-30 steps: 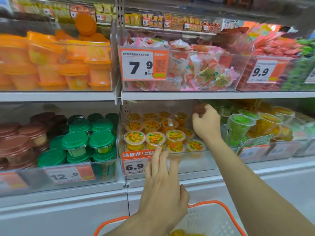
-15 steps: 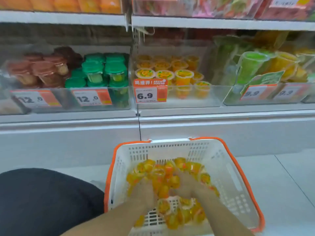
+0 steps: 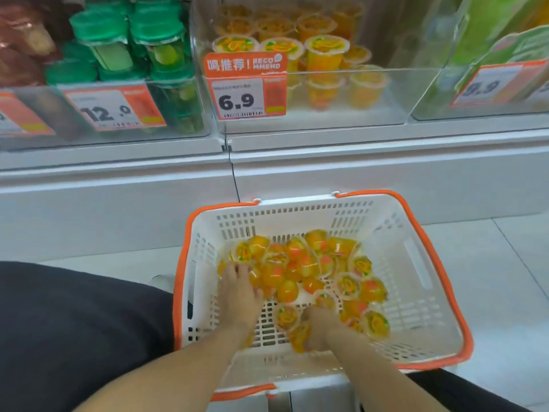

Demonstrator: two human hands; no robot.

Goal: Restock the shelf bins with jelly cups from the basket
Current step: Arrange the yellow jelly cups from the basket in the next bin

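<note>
Orange jelly cups (image 3: 300,272) lie heaped in our white basket (image 3: 421,263) on the floor below the clear shelf bin (image 3: 341,93). Our left hand (image 3: 239,292) lies flat on the heap, fingers straight. Our right hand (image 3: 319,325) curls among cups; we cannot tell its grip.

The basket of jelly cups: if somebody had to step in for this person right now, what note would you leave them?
Left hand: down in the basket, fingers on the jelly cups; grip unclear.
Right hand: low among cups near the basket's front, seemingly curled round one; blurred.
Basket: on the floor below the shelf, many cups inside.
Done: the 6.9 bin already holds rows of cups on its left side.
Left: move the remaining cups into the bin's bare right part.
</note>
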